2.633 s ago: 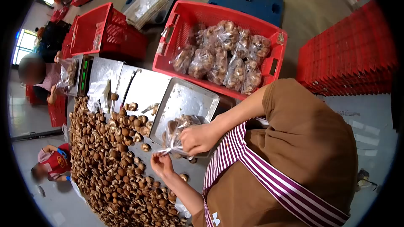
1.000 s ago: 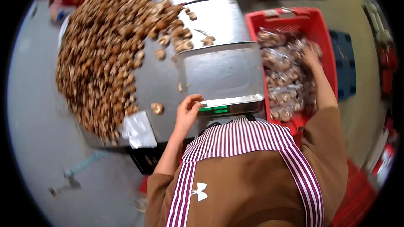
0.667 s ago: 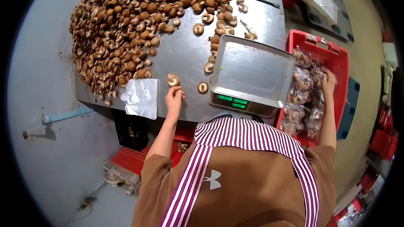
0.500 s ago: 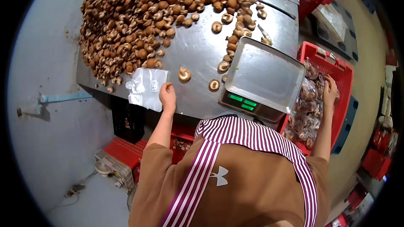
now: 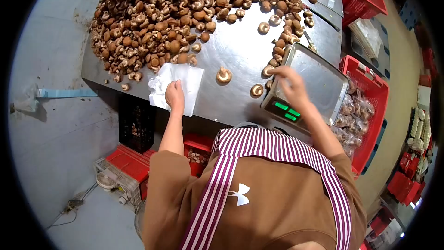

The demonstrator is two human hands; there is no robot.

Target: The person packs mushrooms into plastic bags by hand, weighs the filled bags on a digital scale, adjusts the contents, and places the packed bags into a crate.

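"What's the surface like?"

"A shiny metal table (image 5: 240, 32), with a big heap of shiitake mushrooms (image 5: 152, 23) on it. A pale wall (image 5: 55, 65) stands to the left. On the right, a red crate (image 5: 381, 111) of bagged mushrooms (image 5: 356, 120) sits beside a digital scale (image 5: 279, 111), and a tan floor (image 5: 393, 92) runs past it."

"And the plastic bags (image 5: 192, 78)?"

"At the table's near edge, just below the heap, under the left hand (image 5: 175, 96). Their crumpled side faces the wall and their straighter side faces the scale. They look nearly square from here, so I can't tell the long axis."

"How are the hands?"

"The left keeps its fingers close together against the bags; whether it pinches them, I can't tell. The right hand (image 5: 290, 83) has loosely bent, parted fingers over the left rim of the scale's tray (image 5: 319, 78), with nothing visible in its grasp."
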